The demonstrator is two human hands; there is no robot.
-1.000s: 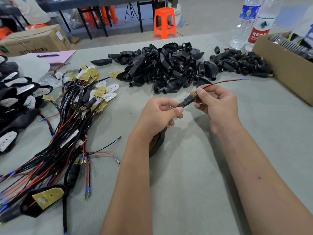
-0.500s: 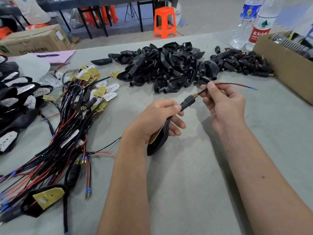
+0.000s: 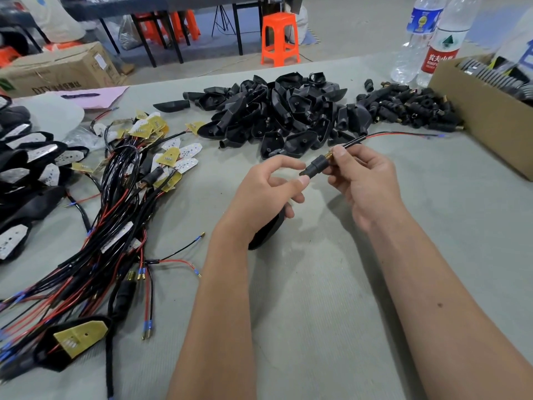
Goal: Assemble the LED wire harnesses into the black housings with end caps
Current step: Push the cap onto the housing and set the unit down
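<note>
**End cap on the wire, held over the grey table**

Your right hand [image 3: 363,180] pinches the black end cap [image 3: 315,166] between thumb and forefinger, the other fingers curled loosely behind it. A brass threaded tip shows at the cap's upper end, and the red-and-black wire [image 3: 398,136] runs out of it up and to the right, ending in a blue-sleeved tip above the table [image 3: 331,313].

Your left hand [image 3: 268,194] curls its lower fingers round a black housing [image 3: 266,229], which hangs below the palm and is largely hidden by it. Its thumb and forefinger are spread apart, with the thumb tip just beside the cap's lower end; you cannot tell whether it touches.

Behind your hands lies a pile of empty black housings [image 3: 277,111], and to its right a smaller heap of end caps [image 3: 409,106]. On your left lies the tangle of LED wire harnesses [image 3: 115,215] with yellow and white boards, and beyond it, at the left edge, a row of finished housings [image 3: 26,168]. A cardboard box [image 3: 484,122] stands at the right edge, with two water bottles [image 3: 427,39] behind it. An orange stool [image 3: 279,39] stands on the floor past the table.
</note>
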